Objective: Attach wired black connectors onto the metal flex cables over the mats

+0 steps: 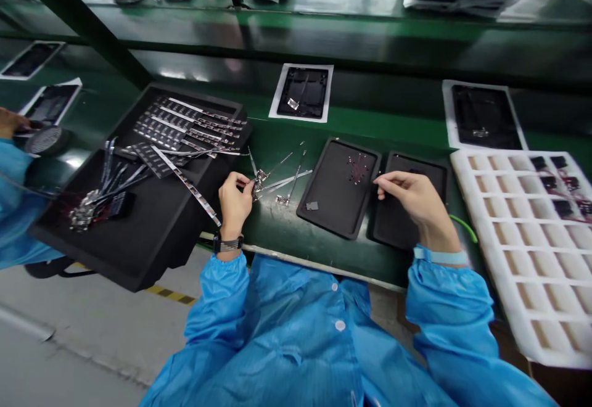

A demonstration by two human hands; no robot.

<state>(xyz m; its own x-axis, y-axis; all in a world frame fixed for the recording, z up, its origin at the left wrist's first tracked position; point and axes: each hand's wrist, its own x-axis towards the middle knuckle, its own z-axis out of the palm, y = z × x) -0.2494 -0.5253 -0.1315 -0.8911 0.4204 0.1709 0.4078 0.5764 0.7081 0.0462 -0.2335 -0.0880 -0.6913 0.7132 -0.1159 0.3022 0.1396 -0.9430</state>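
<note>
My left hand [237, 200] is closed on a small cluster of circuit boards with thin ribbon cables [260, 179], just over the green bench. Right of it, one more small board with a flat cable [282, 199] lies on the bench. My right hand [407, 194] pinches something tiny and dark at the fingertips, too small to name, above the gap between two black trays. The left tray [326, 209] holds a little bunch of dark red parts [357, 168] and a small grey piece [312, 206]. My right hand partly hides the right tray [393, 228].
A black foam box [152, 228] with boards and strips stands at left. A white foam tray [513, 259] with dark parts in some pockets is at right. Black panels on white sheets [277, 108] lie behind. A co-worker's hand [12, 122] shows far left.
</note>
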